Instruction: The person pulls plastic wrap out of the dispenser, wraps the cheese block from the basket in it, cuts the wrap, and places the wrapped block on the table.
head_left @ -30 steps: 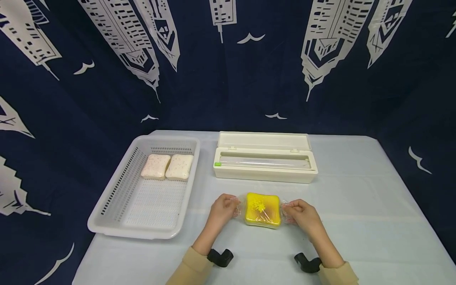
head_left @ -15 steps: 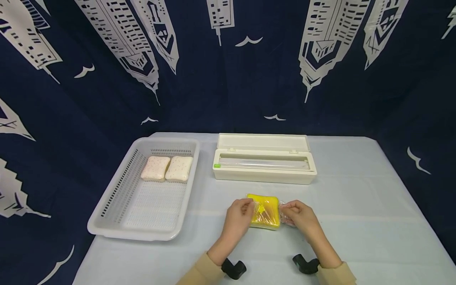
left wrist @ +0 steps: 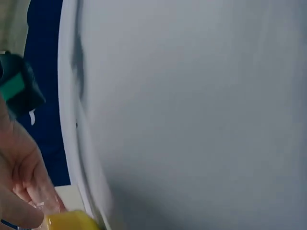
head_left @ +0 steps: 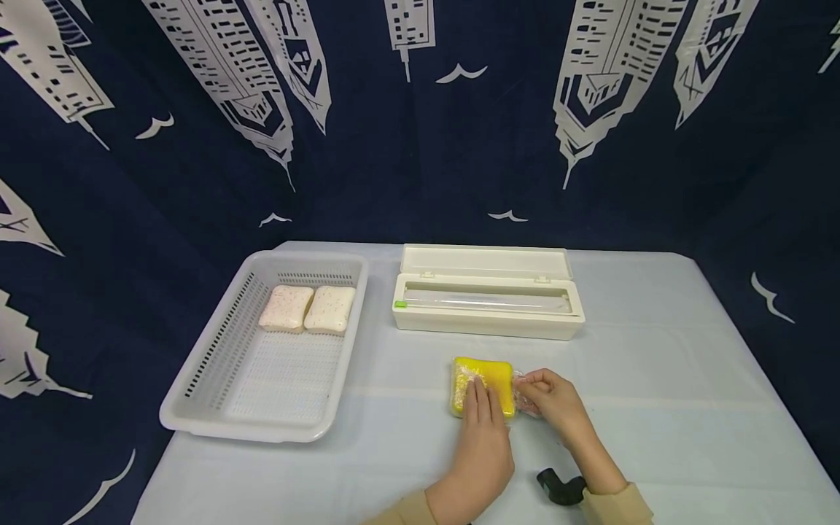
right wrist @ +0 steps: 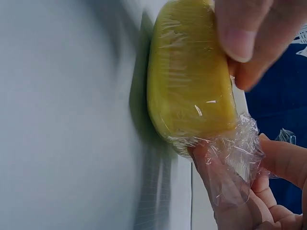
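Observation:
A yellow toast slice [head_left: 492, 370], covered in clear plastic wrap [right wrist: 247, 148], is on the white table in front of the person. The left hand [head_left: 482, 445] lies over it, straight fingers resting on its top. At the slice's right side, the right hand [head_left: 554, 401] pinches the gathered loose end of the wrap between thumb and fingers. Up close in the right wrist view, the film looks crumpled at that end and stretched tight over the slice. Only a corner of the yellow slice [left wrist: 72, 220] shows in the left wrist view.
Behind the slice stands a cream wrap dispenser box [head_left: 488, 324], lid raised, with a clear film roll [head_left: 485, 300] inside. To the left, a white plastic basket [head_left: 262, 430] contains two pale speckled bread slices [head_left: 286, 308]. A dark blue patterned curtain [head_left: 407, 175] hangs behind the table.
The left hand has moved right, from the wrap's left end onto the slice's top, and its fingers have straightened. The left end is folded over. The right hand keeps its pinch.

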{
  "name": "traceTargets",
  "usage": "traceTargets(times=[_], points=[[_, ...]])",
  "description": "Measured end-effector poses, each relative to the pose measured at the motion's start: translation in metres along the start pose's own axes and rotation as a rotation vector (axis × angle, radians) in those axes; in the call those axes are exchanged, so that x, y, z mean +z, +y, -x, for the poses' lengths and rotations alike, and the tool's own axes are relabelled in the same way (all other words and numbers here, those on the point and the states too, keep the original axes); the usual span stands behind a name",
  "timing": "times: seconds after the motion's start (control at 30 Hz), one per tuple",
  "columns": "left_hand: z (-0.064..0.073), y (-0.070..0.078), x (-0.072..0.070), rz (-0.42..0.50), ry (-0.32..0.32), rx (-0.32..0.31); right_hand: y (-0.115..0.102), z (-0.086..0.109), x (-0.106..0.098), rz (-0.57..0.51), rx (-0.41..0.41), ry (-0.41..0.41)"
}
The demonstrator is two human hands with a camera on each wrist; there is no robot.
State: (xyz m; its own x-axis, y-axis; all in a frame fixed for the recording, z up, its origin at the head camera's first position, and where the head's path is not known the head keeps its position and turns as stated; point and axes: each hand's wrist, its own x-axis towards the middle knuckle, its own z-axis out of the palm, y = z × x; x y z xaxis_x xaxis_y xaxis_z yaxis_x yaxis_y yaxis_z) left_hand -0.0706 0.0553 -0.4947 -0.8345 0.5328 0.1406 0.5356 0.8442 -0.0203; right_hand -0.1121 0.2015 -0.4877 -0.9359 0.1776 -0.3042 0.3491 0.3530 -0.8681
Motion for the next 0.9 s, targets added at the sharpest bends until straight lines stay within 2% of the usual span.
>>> traceTargets(times=[0.1, 0.23, 0.3, 0.37, 0.43, 0.5, 0.6, 0.67, 0.73, 0.8, 0.87, 0.9], points=[[0.004, 0.005, 0.005, 0.090, -0.014, -0.024, 0.001, -0.001, 0.001, -0.013, -0.011, -0.004], [0.006, 0.004, 0.008, 0.079, 0.006, -0.005, 0.001, -0.001, 0.002, -0.005, -0.016, 0.011], [0.006, 0.002, 0.007, 0.126, 0.014, -0.006, 0.002, -0.001, 0.002, 0.006, -0.020, 0.015], [0.006, -0.002, 0.003, 0.226, 0.027, -0.012, 0.002, -0.001, 0.002, 0.005, -0.016, 0.022], [0.006, -0.008, -0.002, 0.391, 0.047, -0.041, 0.003, -0.001, 0.001, 0.005, -0.012, 0.018], [0.005, -0.018, -0.007, 0.549, 0.094, -0.082, 0.003, -0.001, 0.000, 0.010, 0.005, 0.020], [0.002, -0.035, -0.014, 0.741, 0.189, -0.173, 0.002, -0.002, -0.002, 0.023, 0.027, 0.022], [-0.002, -0.048, -0.016, 0.825, 0.240, -0.249, 0.001, -0.002, -0.002, 0.029, 0.041, 0.024], [-0.006, -0.061, -0.017, 0.894, 0.261, -0.343, 0.000, -0.003, -0.002, 0.033, 0.043, 0.021], [-0.013, -0.074, -0.013, 0.948, 0.228, -0.444, 0.004, -0.006, -0.001, 0.028, 0.045, 0.019], [-0.018, -0.085, -0.006, 0.980, 0.132, -0.534, 0.003, -0.005, -0.001, 0.034, 0.052, 0.017], [-0.020, -0.089, -0.002, 0.990, 0.077, -0.560, 0.002, -0.004, -0.001, 0.036, 0.052, 0.016]])
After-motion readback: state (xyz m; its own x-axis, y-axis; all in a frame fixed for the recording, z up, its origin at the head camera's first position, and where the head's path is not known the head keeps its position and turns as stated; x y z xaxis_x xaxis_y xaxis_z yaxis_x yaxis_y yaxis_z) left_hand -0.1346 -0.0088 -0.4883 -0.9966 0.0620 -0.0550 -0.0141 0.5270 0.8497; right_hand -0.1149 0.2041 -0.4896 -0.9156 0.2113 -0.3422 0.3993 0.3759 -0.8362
